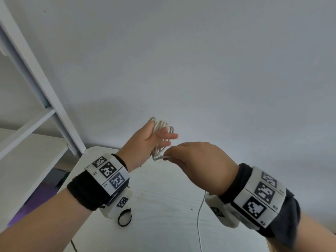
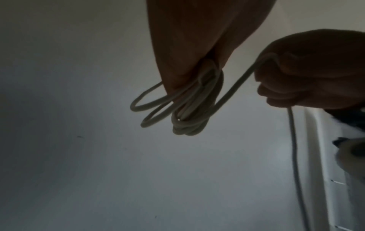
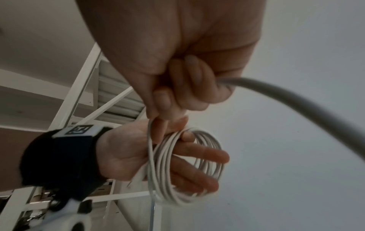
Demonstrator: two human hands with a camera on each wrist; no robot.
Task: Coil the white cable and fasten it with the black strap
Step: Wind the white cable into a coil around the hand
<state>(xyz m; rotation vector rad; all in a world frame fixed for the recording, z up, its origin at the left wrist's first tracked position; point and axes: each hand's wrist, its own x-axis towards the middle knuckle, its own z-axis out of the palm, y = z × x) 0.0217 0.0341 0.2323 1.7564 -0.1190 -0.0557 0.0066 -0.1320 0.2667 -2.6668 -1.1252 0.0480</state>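
Note:
My left hand (image 1: 160, 136) is raised above the table with several loops of the white cable (image 1: 162, 126) wound round its fingers; the thumb presses the coil (image 3: 164, 157) against them. To its right, my right hand (image 1: 169, 157) pinches the free strand just below the coil. From that hand the rest of the cable (image 1: 199, 224) hangs down to the table. The black strap (image 1: 119, 220) lies as a small loop on the table under my left wrist, apart from both hands. In the left wrist view the coil (image 2: 185, 123) hangs dark below the palm.
A white table (image 1: 163, 206) lies below my hands, against a plain pale wall (image 1: 200, 60). A white metal shelf frame (image 1: 36, 84) stands at the left. A thin dark cord (image 1: 73, 246) runs off the table's near left edge.

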